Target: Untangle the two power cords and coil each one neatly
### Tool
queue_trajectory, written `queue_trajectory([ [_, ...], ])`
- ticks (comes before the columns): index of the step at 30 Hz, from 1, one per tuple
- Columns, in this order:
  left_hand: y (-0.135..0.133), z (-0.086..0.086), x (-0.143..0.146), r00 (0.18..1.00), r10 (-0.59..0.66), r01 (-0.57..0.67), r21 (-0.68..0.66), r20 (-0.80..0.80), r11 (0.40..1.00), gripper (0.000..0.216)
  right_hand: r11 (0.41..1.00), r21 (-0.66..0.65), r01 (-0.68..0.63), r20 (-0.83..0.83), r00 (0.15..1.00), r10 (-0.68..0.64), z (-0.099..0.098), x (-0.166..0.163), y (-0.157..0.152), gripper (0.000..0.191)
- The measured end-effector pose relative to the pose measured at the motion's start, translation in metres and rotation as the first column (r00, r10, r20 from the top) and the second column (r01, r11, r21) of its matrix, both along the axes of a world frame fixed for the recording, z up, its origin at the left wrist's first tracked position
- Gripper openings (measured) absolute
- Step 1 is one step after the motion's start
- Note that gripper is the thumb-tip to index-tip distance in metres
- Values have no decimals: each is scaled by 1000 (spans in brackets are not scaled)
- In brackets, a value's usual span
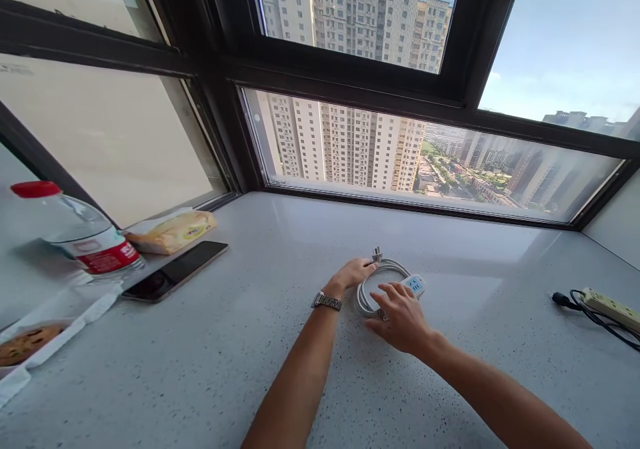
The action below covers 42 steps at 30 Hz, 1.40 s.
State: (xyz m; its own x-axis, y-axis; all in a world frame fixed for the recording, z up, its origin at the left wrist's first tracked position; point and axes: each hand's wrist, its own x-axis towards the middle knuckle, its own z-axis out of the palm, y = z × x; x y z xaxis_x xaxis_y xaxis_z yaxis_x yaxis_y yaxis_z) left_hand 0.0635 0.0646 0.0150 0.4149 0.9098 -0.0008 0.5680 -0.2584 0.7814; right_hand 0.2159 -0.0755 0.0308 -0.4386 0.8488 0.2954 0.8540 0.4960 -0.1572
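- Two bare hands meet over one coiled white power-strip cable on the pale speckled stone sill, near its middle and just below the big dark-framed window.
- Far left, well apart from the hands: a clear plastic water bottle with a red cap and red label lying tilted, a yellow-wrapped packet, a black phone lying flat, and a brown biscuit on white wrapping.
- Left hand, a metal watch on its wrist: the fingers reach to the far rim of the coil, curled close together beside the grey plug. Whether they pinch the plug or only touch it I cannot tell.
- Right hand: it lies over the near side of the coil, fingers loosely spread, tips touching the loops by the white socket block with blue outlets.
- Done well, I judge, the handling wants the right hand to pin the loops flat while the left takes the plug end alone, so the coil does not spring apart or tangle.
- The cable looks thick, smooth and stiffish, wound in several neat round loops lying flat, with plug and block at the far edge.
- Far right, well apart: a cream power strip with a black cord and black plug.
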Motion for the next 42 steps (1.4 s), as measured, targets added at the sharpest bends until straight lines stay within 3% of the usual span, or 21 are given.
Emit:
queue_trajectory([
  [3,-2,3,-1,1000,-9,9,11,2,1000,36,999,40,-22,97,995,18,-15,-20,-6,55],
  [6,-4,5,-3,1000,-2,3,13,-11,1000,39,997,60,-41,166,986,31,-23,-21,2,41],
  [15,-7,8,-5,996,61,-63,-34,-71,997,55,988,100,-118,270,959,87,-21,37,31,34],
  [21,-9,8,-7,990,82,-87,-41,-111,995,54,993,67,-93,290,955,70,-22,112,42,36],
  [24,-11,9,-8,989,83,-89,-47,-125,995,52,997,31,-70,314,948,57,-19,176,45,39],
  [26,-13,10,-8,988,82,-90,-50,-134,995,52,998,9,60,375,925,-58,-18,226,46,43],
  [28,-14,12,-7,987,81,-89,-53,-142,995,52,924,70,376,429,825,-369,-19,270,43,48],
  [30,-14,13,-6,986,80,-89,-55,-149,995,52,732,189,654,379,639,-669,-23,298,37,48],
  [31,-14,14,-5,985,80,-89,-55,-151,995,52,655,228,721,330,576,-748,-26,304,33,48],
  [32,-14,15,-3,985,79,-88,-54,-153,995,52,607,246,756,272,548,-791,-28,303,28,48],
  [34,-16,15,1,986,74,-83,-52,-152,995,51,611,215,762,148,594,-791,-32,286,20,47],
  [37,-29,13,6,989,48,-56,-54,-137,997,46,734,13,679,-76,732,-677,-35,235,8,40],
  [39,-43,11,8,993,15,-23,-61,-121,998,42,820,-180,543,-242,784,-572,-34,197,1,42],
  [42,-67,6,6,996,-23,18,-61,-87,998,38,869,-377,321,-493,725,-482,-31,143,-9,53],
])
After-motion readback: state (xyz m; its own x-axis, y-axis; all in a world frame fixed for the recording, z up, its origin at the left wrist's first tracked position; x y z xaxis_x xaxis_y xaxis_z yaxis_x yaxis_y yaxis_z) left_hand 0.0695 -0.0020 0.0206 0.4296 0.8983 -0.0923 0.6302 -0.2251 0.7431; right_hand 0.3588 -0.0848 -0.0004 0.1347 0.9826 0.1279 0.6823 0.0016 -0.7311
